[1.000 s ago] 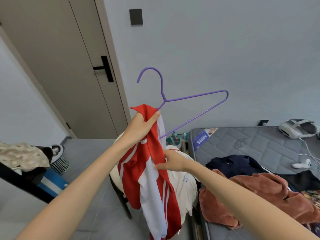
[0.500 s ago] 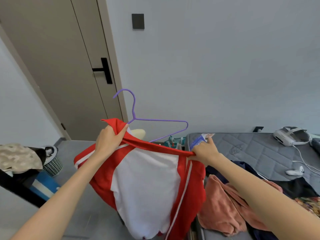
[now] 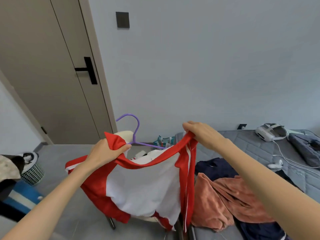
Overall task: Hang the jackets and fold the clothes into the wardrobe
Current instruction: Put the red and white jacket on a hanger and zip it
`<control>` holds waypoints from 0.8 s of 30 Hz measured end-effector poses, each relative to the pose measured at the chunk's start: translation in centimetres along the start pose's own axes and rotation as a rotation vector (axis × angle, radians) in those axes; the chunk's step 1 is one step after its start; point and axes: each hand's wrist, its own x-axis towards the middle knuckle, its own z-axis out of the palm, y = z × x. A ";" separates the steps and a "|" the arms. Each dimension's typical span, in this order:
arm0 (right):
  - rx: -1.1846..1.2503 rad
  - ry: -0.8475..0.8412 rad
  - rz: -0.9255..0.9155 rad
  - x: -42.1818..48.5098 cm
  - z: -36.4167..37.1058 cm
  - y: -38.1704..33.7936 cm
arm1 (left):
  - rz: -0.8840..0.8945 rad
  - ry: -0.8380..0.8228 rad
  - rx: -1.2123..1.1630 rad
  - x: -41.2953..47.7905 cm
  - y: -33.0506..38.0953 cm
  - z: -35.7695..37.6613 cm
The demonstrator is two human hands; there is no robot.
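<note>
A red and white jacket (image 3: 143, 186) hangs spread open in front of me, held by its collar. My left hand (image 3: 107, 151) grips the left collar end together with the neck of a purple hanger (image 3: 136, 134), whose hook stands up behind the fabric. My right hand (image 3: 202, 134) is closed on the right collar end, slightly higher. Most of the hanger's bar is hidden behind the jacket. A salmon garment (image 3: 223, 198) and a dark navy garment (image 3: 216, 168) lie on the grey mattress (image 3: 251, 153) at right.
A chair with cream clothes (image 3: 147, 155) stands behind the jacket. A white headset (image 3: 270, 134), a controller (image 3: 275, 164) and cables lie on the mattress. A closed door (image 3: 52, 80) is at left, with a mesh basket (image 3: 32, 170) and a blue and white item (image 3: 19, 198) on the floor.
The jacket went from hanging bunched under my left hand to being spread by the collar between both hands. The hanger came down and left. My right hand rose with the collar end.
</note>
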 end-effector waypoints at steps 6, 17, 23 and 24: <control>0.312 0.115 -0.178 1.3 -1.8 -3.1 | 0.097 -0.065 -0.345 -0.6 4.2 1.3; 0.279 -0.140 0.092 0.2 1.0 -3.7 | -0.169 0.019 -0.661 -2.3 4.8 3.2; 0.334 0.050 -0.096 1.1 0.2 -5.2 | -0.398 -0.219 -0.772 -2.1 5.9 2.1; 0.363 0.071 -0.091 1.2 -0.1 -5.2 | -0.444 -0.270 -0.816 -1.8 6.0 1.6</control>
